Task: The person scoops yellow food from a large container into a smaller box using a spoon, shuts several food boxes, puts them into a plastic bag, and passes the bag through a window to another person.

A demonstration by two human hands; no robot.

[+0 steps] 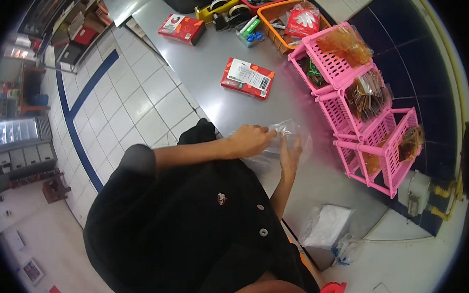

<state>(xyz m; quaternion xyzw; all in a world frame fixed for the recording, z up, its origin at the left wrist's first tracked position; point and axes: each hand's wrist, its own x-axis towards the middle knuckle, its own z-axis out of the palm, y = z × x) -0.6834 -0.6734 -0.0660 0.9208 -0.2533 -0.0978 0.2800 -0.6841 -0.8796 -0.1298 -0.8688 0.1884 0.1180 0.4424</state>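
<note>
A clear plastic bag (305, 139) is between my two hands, above the steel worktop (206, 78). My left hand (248, 141) pinches the bag's film with its fingertips. My right hand (290, 153) is on the bag from the other side, thumb and fingers somewhat apart with film between them. Loose film hangs beneath my hands, partly hidden by my left wrist. Beyond them lies a red box (248, 78) with a white printed label on top. Farther off is a second red-and-white box (181, 29).
Pink plastic baskets (332, 72) holding sauce sachets (368, 95) stand along the tiled wall. Behind are an orange basket (276, 34), tape dispensers (217, 10) and a small cup with blue scissors (255, 36). White sheets in plastic (327, 225) lie near my right side.
</note>
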